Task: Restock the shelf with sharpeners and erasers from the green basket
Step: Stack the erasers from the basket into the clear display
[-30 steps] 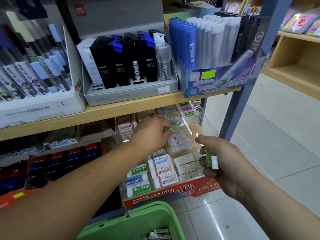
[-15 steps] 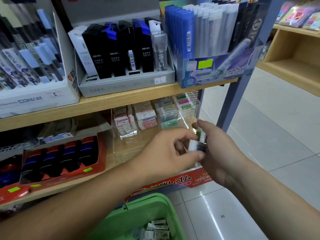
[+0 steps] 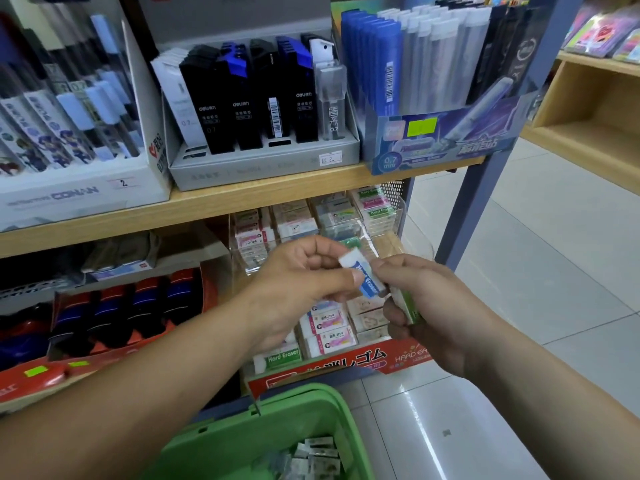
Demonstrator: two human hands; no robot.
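Head view: mid-restock, the left grip (image 3: 304, 275) pinches a blue-sleeved eraser (image 3: 363, 277) in front of the clear eraser display (image 3: 398, 209) while the right grip (image 3: 426, 299) holds a green-sleeved eraser (image 3: 410, 308); next, probably, the blue one must be slotted into its matching compartment, with the green basket (image 3: 304, 407) below.

A grey display tray (image 3: 263, 164) holds upright black and blue lead cases (image 3: 239, 102), standing between a white CONAN box (image 3: 79, 192) of pens (image 3: 69, 109) and a blue carton (image 3: 433, 147) of slim tubes (image 3: 433, 60). Glossy pale floor tiles (image 3: 519, 271) stretch rightward to a wooden bookcase (image 3: 588, 126).
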